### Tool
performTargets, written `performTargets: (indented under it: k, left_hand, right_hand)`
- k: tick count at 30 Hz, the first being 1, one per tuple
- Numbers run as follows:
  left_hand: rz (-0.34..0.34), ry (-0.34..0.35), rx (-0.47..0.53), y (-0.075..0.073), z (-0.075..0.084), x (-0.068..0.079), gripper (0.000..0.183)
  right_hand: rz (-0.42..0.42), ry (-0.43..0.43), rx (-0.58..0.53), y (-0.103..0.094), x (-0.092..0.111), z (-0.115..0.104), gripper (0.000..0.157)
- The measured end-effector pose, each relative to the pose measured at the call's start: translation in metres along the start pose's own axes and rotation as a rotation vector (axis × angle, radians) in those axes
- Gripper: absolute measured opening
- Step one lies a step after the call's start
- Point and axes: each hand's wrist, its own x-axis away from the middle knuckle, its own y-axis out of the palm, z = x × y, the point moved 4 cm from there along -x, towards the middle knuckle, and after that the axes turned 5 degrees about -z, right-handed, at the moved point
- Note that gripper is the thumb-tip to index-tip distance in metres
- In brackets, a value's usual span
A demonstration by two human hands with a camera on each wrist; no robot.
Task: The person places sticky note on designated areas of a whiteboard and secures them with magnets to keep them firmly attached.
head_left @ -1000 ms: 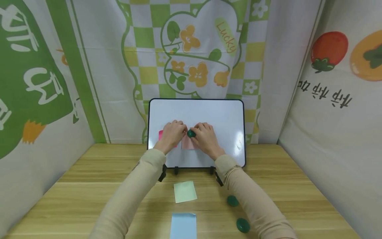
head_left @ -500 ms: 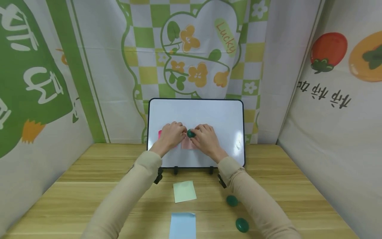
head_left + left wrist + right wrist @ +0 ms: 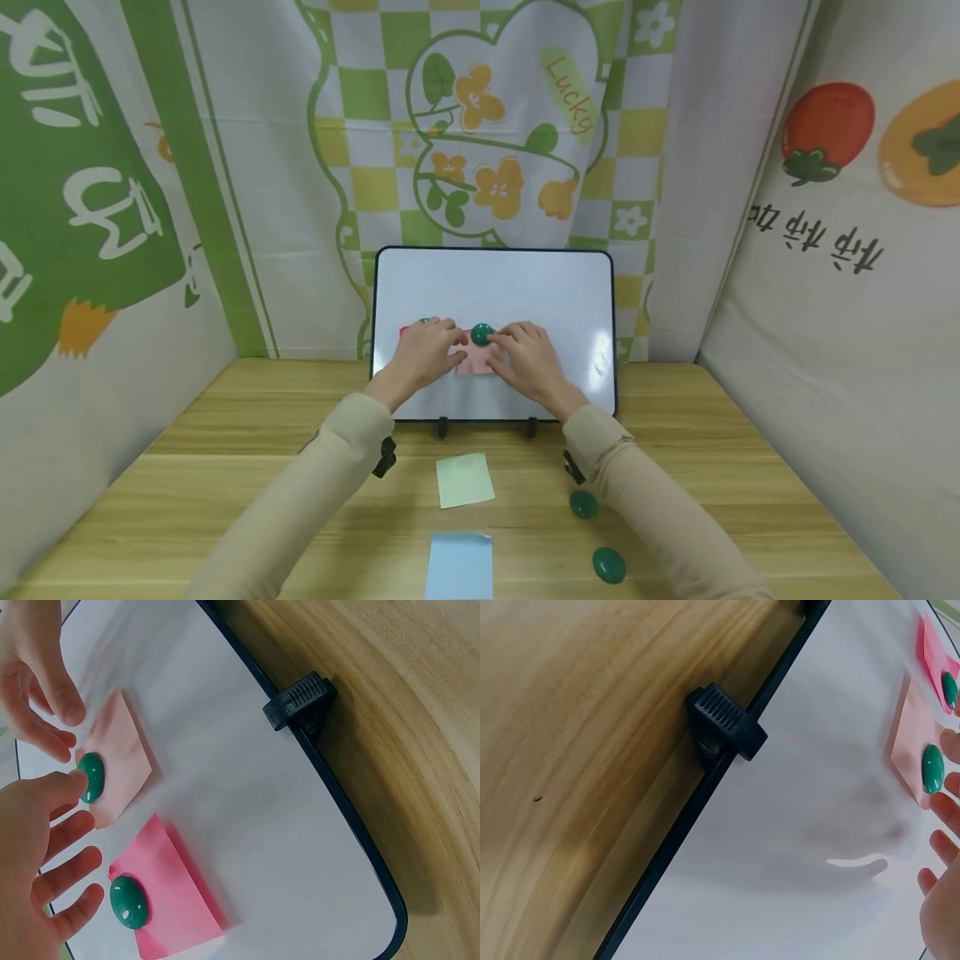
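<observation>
A green magnet (image 3: pixel 482 334) lies on the pale pink note (image 3: pixel 473 362) on the whiteboard (image 3: pixel 495 283), fingers of the left hand (image 3: pixel 426 354) just left, those of the right hand (image 3: pixel 534 360) just right. Both hands are loosely spread, gripping nothing; any touch is hard to judge.

R hand (image 3: pixel 531 357) no longer pinches green magnet (image 3: pixel 482 334): thumb & fingers now parted, hand shifted twd whiteboard's (image 3: pixel 495 283) R & btm edges. Magnet now shows nearly whole at pale pink note's (image 3: pixel 472 362) top edge. L hand (image 3: pixel 424 353) also lower, twd btm edge; 2nd magnet (image 3: pixel 129 902) peeks out above it.
</observation>
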Motion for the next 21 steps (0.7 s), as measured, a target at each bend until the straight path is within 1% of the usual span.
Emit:
performTargets:
  k: [7,11,18,21]
  left_hand:
    - [0.000,0.024,0.004,-0.002,0.006,0.008,0.018]
    - [-0.006,0.026,0.014,-0.003,0.007,0.013,0.019]
    - [-0.040,0.029,0.018,-0.002,0.010,0.022,0.020]
    - [-0.059,0.031,0.029,-0.001,0.010,0.027,0.020]
  right_hand:
    - [-0.016,0.005,-0.009,-0.004,0.010,0.000,0.038]
    - [-0.032,0.003,-0.009,-0.006,0.015,0.000,0.038]
    - [-0.031,0.016,-0.060,-0.012,0.022,0.003,0.041]
    - [-0.047,0.020,-0.073,-0.014,0.026,0.003,0.041]
